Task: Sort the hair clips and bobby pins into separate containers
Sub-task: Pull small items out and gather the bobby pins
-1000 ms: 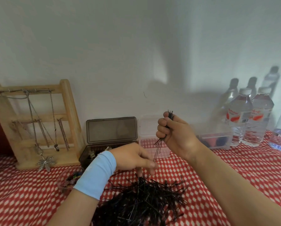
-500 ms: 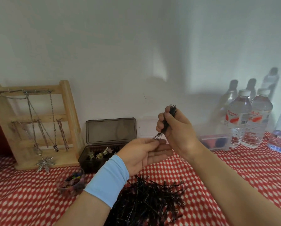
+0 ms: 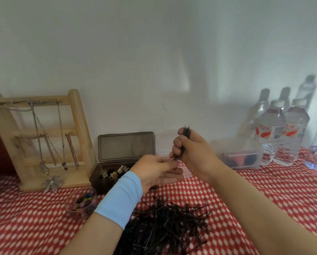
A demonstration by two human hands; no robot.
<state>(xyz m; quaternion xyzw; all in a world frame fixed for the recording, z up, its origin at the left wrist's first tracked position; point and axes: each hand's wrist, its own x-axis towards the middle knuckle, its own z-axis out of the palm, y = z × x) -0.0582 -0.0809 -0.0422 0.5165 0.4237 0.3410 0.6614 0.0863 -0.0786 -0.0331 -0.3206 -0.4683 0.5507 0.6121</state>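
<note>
At mid-table, above the cloth, the right hand (image 3: 192,153) has its fingers curled tight round an upright bunch of bobby pins (image 3: 186,132), with the loop ends sticking out over the fist. The left hand (image 3: 154,169) has its fingers straight, lying under the bunch's lower tips and touching them; it holds nothing.

Risks, my read:
- The grip is on many thin, slick pins. Loosening it to square them up could let some slide out onto the loose pile (image 3: 168,223) near, or scatter on the red checked cloth (image 3: 264,190).
- Spread tips could snag the left fingers.
- Small clips tangled in the pile could ride along unseen.

Containers:
- Dark box (image 3: 98,184), left of the hands, lid up, holds pale claw hair clips (image 3: 115,173).
- Clear box (image 3: 165,144), just behind the hands, contents hidden.
- Small round cup (image 3: 80,212), near left, tiny coloured clips inside.
- Clear tub (image 3: 237,148), far right, red and dark items too blurred to name.
</note>
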